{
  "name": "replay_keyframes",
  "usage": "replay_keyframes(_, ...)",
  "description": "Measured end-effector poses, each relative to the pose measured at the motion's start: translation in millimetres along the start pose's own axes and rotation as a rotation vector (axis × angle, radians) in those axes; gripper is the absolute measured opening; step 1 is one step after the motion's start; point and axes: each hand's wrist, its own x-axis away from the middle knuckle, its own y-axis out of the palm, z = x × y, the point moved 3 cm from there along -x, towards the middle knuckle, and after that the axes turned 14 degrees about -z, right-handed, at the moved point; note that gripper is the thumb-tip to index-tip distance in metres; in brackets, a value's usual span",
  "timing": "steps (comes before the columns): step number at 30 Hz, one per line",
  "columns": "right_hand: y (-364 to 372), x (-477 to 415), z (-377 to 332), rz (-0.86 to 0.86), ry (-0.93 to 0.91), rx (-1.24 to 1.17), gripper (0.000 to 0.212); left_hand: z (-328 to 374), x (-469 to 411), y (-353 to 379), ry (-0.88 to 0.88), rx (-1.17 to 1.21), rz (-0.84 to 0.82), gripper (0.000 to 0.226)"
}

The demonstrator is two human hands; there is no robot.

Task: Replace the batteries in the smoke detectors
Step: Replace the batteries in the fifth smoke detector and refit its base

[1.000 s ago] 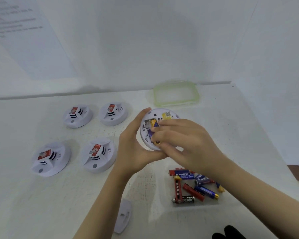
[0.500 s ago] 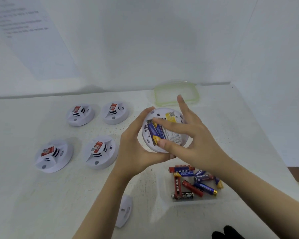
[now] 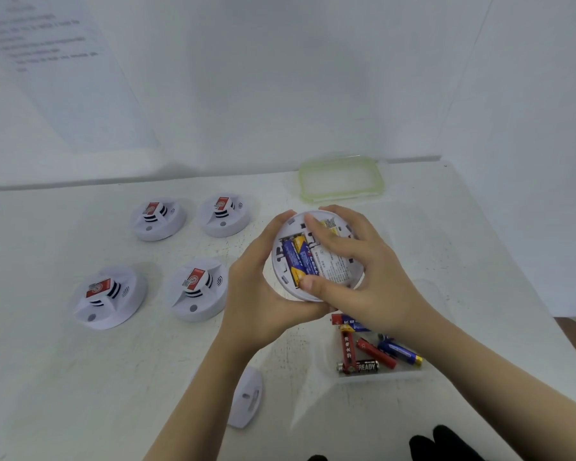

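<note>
Detectors [image 3: 197, 289] at left, battery tray [image 3: 381, 376] near.

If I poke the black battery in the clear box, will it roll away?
Probably a little: the black battery is a smooth round cylinder lying on its side. It likely wouldn't get far, since a red battery seems to rest across one end and the clear box wall is right beside it. It looks hard and stiff, not bendy.

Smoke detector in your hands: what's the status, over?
Left hand and right hand both grip the smoke detector, back side showing. Two batteries in its slot, right thumb at their near end. Cover off, on the table. Nothing in the way.
</note>
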Motion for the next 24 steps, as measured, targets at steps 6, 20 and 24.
replay_keyframes(6,33.4,0.5,-18.7,0.082,0.029,-0.054,0.067,0.3,21.6,-22.3,-0.018,-0.035,-0.025,0.100)
replay_keyframes(20,86.4,9.2,-29.0,0.100,0.105,0.014,0.054,-13.3,62.8,-76.0,-0.066,-0.108,-0.075,0.101)
replay_keyframes(24,113.4,21.5,-16.9,0.202,0.163,0.037,0.032,-26.7,83.7,-103.4,-0.089,-0.012,-0.044,0.097)
